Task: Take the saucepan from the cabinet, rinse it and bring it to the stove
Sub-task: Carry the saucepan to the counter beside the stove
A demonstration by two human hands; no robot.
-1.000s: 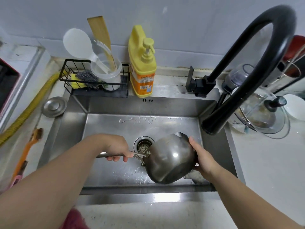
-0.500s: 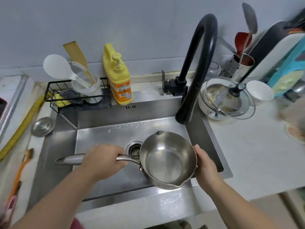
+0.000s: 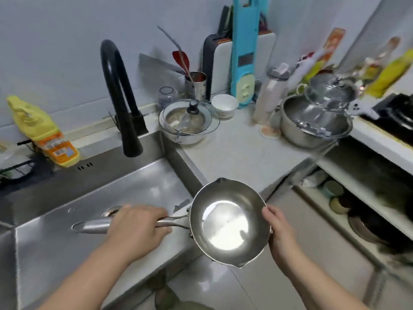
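Head view. Saucepan [image 3: 228,222] in polished stainless steel, round bowl, pour lips at far and near rim, mirror-bright base throwing glare; held upright over the right front corner of the sink [image 3: 93,193], bowl past the sink edge and above the floor. Long tubular steel handle running left. Left hand [image 3: 138,227] wrapped shut around that handle mid-length, grip closed and full. Right hand [image 3: 279,233] cupped against the pan's right wall, fingers curled under the rim, grip closed on the bowl. Sink brushed steel, rectangular, flat-walled. Matte black arched faucet [image 3: 120,95] at its back edge; yellow plastic soap bottle [image 3: 42,130] with orange label further left. Pale speckled counter [image 3: 237,151] to the right, carrying a white bowl with glass lid [image 3: 190,121], small white bowl [image 3: 224,105], large steel pot [image 3: 312,121] topped by a glass lid. Right edge heavily blurred; dark stove [image 3: 395,115] just visible.
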